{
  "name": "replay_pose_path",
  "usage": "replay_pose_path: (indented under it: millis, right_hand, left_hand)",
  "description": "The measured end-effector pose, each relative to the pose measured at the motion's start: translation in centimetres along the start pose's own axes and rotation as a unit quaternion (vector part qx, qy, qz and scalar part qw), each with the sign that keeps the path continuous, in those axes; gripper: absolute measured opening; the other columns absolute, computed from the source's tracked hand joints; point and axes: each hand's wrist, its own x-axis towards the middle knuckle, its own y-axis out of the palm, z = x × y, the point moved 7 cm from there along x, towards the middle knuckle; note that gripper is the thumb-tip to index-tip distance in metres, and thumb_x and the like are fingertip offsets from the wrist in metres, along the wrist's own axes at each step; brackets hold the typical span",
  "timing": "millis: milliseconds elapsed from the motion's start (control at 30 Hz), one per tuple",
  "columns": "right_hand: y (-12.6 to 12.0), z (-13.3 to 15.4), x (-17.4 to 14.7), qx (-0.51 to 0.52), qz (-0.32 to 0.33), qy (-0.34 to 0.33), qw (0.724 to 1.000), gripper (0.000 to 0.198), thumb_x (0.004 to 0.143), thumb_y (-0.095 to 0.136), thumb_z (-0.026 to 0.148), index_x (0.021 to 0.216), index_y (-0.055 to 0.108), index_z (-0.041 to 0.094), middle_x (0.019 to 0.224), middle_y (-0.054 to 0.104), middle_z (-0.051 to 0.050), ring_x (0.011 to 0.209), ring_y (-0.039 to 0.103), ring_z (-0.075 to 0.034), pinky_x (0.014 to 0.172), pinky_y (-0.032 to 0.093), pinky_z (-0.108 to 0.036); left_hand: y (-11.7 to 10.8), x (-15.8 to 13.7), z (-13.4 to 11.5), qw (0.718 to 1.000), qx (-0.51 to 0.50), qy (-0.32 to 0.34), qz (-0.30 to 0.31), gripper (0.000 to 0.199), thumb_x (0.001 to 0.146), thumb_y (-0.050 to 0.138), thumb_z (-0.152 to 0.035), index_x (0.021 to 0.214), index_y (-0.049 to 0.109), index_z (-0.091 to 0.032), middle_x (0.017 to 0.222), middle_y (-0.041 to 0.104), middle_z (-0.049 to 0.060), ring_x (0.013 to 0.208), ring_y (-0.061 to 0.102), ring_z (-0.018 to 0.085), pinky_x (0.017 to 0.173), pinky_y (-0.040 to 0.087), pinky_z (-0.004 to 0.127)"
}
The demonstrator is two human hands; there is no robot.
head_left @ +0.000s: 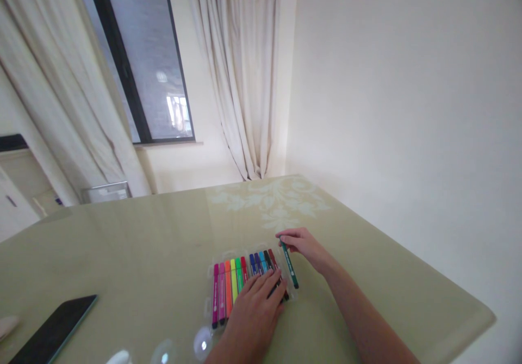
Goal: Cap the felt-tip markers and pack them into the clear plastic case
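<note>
**As Left Hand (pixel 259 301) Lies Over a Marker Set, Right Hand (pixel 299 240) Pinches Dark Green Marker (pixel 289 264)**

While the left hand rests flat, its fingers slightly apart and draped across the lower right of the rows, the right hand's thumb and fingertips are clamped on the upper end of the dark green marker, right of center in the lower half of the frame. The marker slants down along the right edge of a clear plastic case (pixel 228 255); whether it touches the case cannot be told. In the case, 6 bright markers (pixel 228 288) lie side by side at left, from magenta to red, and 5 darker markers (pixel 262 259) lie at right, partly under the left hand's fingers.

A dark, flat device (pixel 53 331) sits at the lower left of the glossy green tabletop (pixel 155 244), and a pale floral pattern (pixel 277 198) shows near its far corner. A dark-framed window (pixel 150 54) fills the upper left, between a left curtain (pixel 57 81) and a right curtain (pixel 244 54).
</note>
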Motion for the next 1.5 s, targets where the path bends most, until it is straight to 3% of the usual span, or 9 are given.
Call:
replay_pose_path:
  millis: [300, 633, 867, 933, 1000, 1067, 1167, 1300, 1500]
  right_hand:
    - [2.0, -1.0, 0.6, -0.099, 0.009, -0.050, 0.994, 0.032, 0.076, 0.073, 0.037, 0.100, 0.081, 0.018, 0.087, 0.079, -0.005, 0.074, 0.068, -0.019, 0.073, 0.053, -0.034]
    - [2.5, -0.5, 0.4, -0.225, -0.034, -0.105, 0.968, 0.015, 0.073, 0.073, 0.025, 0.086, 0.077, 0.019, 0.079, 0.075, -0.004, 0.072, 0.065, -0.020, 0.070, 0.051, -0.032]
    - [2.8, -1.0, 0.1, -0.245, -0.040, -0.096, 0.964, 0.017, 0.076, 0.070, 0.020, 0.094, 0.071, 0.020, 0.080, 0.070, -0.001, 0.069, 0.064, -0.016, 0.070, 0.049, -0.030]
    - [2.6, -0.9, 0.0, -0.247, -0.047, -0.096, 0.963, 0.022, 0.078, 0.070, 0.020, 0.099, 0.069, 0.020, 0.082, 0.070, -0.001, 0.069, 0.064, -0.016, 0.069, 0.049, -0.029]
    - [2.3, -0.9, 0.0, -0.244, -0.058, -0.089, 0.964, 0.025, 0.079, 0.068, 0.018, 0.104, 0.067, 0.020, 0.079, 0.070, 0.000, 0.066, 0.065, -0.016, 0.067, 0.048, -0.029]
    - [1.9, -1.0, 0.0, -0.245, -0.069, -0.074, 0.964, 0.023, 0.079, 0.066, 0.015, 0.102, 0.066, 0.020, 0.073, 0.069, 0.001, 0.063, 0.065, -0.016, 0.065, 0.048, -0.029]
    - [1.8, -1.1, 0.1, -0.249, -0.068, -0.052, 0.965, 0.012, 0.081, 0.065, 0.016, 0.092, 0.069, 0.019, 0.065, 0.069, -0.001, 0.059, 0.066, -0.018, 0.062, 0.048, -0.030]
    - [2.2, -1.7, 0.1, -0.181, -0.044, -0.012, 0.982, 0.009, 0.083, 0.067, 0.025, 0.083, 0.071, 0.017, 0.063, 0.070, -0.004, 0.054, 0.065, -0.018, 0.053, 0.047, -0.029]
    - [2.2, -1.3, -0.3, -0.019, -0.026, 0.022, 0.999, 0.016, 0.085, 0.068, 0.034, 0.087, 0.072, 0.018, 0.079, 0.073, -0.004, 0.060, 0.064, -0.014, 0.058, 0.051, -0.026]
  left_hand:
    - [-1.1, -0.5, 0.3, 1.000, -0.008, 0.004, 0.013, 0.054, 0.095, 0.054, -0.021, 0.149, 0.047, -0.029, 0.148, 0.059, 0.003, 0.133, 0.058, 0.025, 0.113, 0.046, 0.047]
    - [-1.0, -0.3, 0.3, 1.000, -0.004, 0.010, -0.015, 0.044, 0.098, 0.054, -0.027, 0.142, 0.054, -0.034, 0.147, 0.061, -0.003, 0.131, 0.058, 0.024, 0.112, 0.046, 0.044]
    - [-1.3, 0.0, 0.0, 0.999, -0.017, 0.005, -0.027, 0.042, 0.096, 0.058, -0.032, 0.138, 0.057, -0.030, 0.141, 0.065, 0.001, 0.126, 0.060, 0.024, 0.109, 0.046, 0.042]
    - [-2.7, 0.0, 1.4, 0.999, -0.017, -0.044, -0.026, 0.035, 0.099, 0.055, -0.039, 0.131, 0.061, -0.027, 0.134, 0.068, 0.005, 0.120, 0.063, 0.026, 0.104, 0.049, 0.041]
    - [-4.8, -0.5, 4.6, 0.984, 0.020, -0.174, -0.030, 0.033, 0.104, 0.042, -0.043, 0.112, 0.066, -0.022, 0.117, 0.072, 0.010, 0.109, 0.066, 0.027, 0.094, 0.052, 0.041]
    - [-6.9, -1.6, 8.0, 0.943, 0.095, -0.318, -0.026, 0.040, 0.105, 0.033, -0.042, 0.102, 0.064, -0.019, 0.105, 0.072, 0.014, 0.101, 0.068, 0.030, 0.088, 0.052, 0.043]
    - [-8.1, -3.2, 11.2, 0.893, 0.116, -0.435, 0.022, 0.042, 0.104, 0.033, -0.049, 0.103, 0.059, -0.017, 0.099, 0.071, 0.018, 0.096, 0.070, 0.034, 0.080, 0.053, 0.042]
    - [-6.9, -4.3, 13.2, 0.879, 0.011, -0.476, 0.040, 0.044, 0.102, 0.030, -0.057, 0.104, 0.052, -0.019, 0.098, 0.073, 0.018, 0.096, 0.072, 0.037, 0.082, 0.051, 0.045]
    - [-6.0, -4.5, 15.4, 0.844, -0.248, -0.470, -0.079, 0.055, 0.098, 0.030, -0.068, 0.118, 0.045, -0.019, 0.100, 0.075, 0.015, 0.095, 0.074, 0.031, 0.088, 0.052, 0.045]
